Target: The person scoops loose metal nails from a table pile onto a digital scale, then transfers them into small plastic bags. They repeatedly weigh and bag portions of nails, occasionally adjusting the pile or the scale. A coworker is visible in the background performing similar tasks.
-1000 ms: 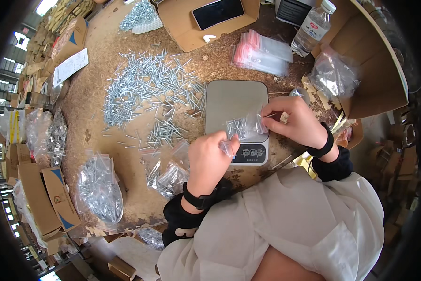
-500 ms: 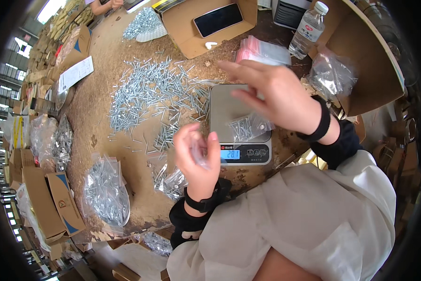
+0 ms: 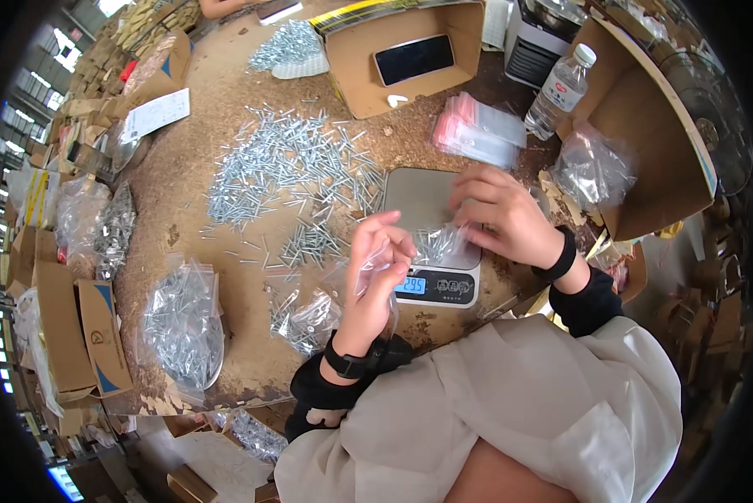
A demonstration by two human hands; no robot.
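Note:
A small clear bag of screws (image 3: 433, 246) lies on the flat digital scale (image 3: 406, 191), whose blue display is lit. Over the scale's right part, my right hand (image 3: 508, 220) has its fingers curled and pinches the edge of that bag. My left hand (image 3: 371, 285), just left of the display, is closed on a clear plastic bag (image 3: 370, 264) that looks empty. Beside my left wrist rests another clear bag (image 3: 308, 323) with screws in it. A broad heap of loose silvery screws (image 3: 284, 172) spreads to the left of the scale.
A large filled bag (image 3: 184, 327) sits near the front left edge. Behind the scale lie pink-edged plastic bags (image 3: 477, 130), a water bottle (image 3: 561, 92) and a carton (image 3: 351, 84) holding a phone (image 3: 414, 59). A crumpled bag (image 3: 594, 168) lies at right, by a big carton (image 3: 670, 159).
My right hand has come down from above the scale onto the bag of screws. My left hand has moved slightly right, toward the scale. The display reading has changed, and the view has shifted.

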